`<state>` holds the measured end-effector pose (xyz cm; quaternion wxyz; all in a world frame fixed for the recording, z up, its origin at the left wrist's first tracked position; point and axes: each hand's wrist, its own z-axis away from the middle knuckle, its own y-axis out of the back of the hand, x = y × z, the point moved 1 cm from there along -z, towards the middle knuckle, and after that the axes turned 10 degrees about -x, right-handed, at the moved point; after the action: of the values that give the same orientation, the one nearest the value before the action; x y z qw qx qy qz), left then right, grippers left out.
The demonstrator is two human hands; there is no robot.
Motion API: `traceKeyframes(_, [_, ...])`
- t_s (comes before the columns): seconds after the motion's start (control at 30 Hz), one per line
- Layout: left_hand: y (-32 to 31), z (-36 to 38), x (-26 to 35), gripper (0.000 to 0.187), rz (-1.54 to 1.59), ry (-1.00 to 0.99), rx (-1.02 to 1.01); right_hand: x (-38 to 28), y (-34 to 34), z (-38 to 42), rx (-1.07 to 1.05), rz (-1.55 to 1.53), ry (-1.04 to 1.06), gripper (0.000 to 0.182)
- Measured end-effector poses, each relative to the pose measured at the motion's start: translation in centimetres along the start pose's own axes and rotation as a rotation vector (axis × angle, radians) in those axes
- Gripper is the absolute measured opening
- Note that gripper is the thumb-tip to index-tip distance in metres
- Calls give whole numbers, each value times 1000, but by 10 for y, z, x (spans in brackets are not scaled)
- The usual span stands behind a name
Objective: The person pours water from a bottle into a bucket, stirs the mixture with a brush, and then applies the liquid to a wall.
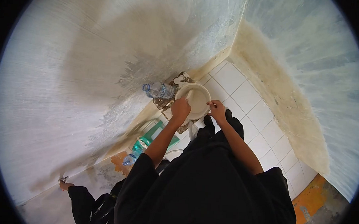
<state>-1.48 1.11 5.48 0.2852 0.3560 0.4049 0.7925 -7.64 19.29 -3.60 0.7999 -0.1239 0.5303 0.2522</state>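
Observation:
A whitish round bucket [181,91] with a pale mixture [200,101] inside stands in front of me, close to the wall corner. My left hand [180,110] is over its near left side, closed around a pale stick [190,94] that reaches into the bucket. The stick's lower end cannot be made out clearly. On the opposite side, my right hand [217,111] pinches the bucket's rim. A clear plastic bottle [159,90] with a blue cap lies just left of the bucket on a stained, paint-spotted surface [162,103].
Rough plastered walls [122,37] meet ahead of me above a white tiled floor [249,109]. A green container [152,135] and another bottle [132,157] are at lower left. Beyond them, another person's hand [66,185] holds a small tool against the wall.

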Motion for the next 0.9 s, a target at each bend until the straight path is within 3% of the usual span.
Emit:
traceKeyframes(0.13, [-5, -13, 0, 17, -297, -79, 9, -12, 4, 3, -58, 24, -50, 25])
traceKeyframes(0.27, [-23, -22, 5, 17, -315, -202, 44, -2, 0, 0, 57, 45, 64, 17])
traceKeyframes(0.37, [-33, -22, 15, 17, -317, -296, 11, -19, 1, 7, 38, -66, -43, 17])
traceKeyframes(0.47, [-39, -13, 20, 20, -286, -396, -16, -10, 1, 3, 55, -24, 21, 16])
traceKeyframes(0.57, [-35, -6, 12, 18, -314, -488, -88, 10, 3, -8, -48, 70, -7, 23])
traceKeyframes(0.83, [8, 5, 9, 16, -551, -555, -267, 15, 1, -9, -17, 109, 34, 21])
traceKeyframes(0.9, [10, -1, 9, 17, -553, -597, -159, 15, 0, -8, -9, 118, 37, 21])
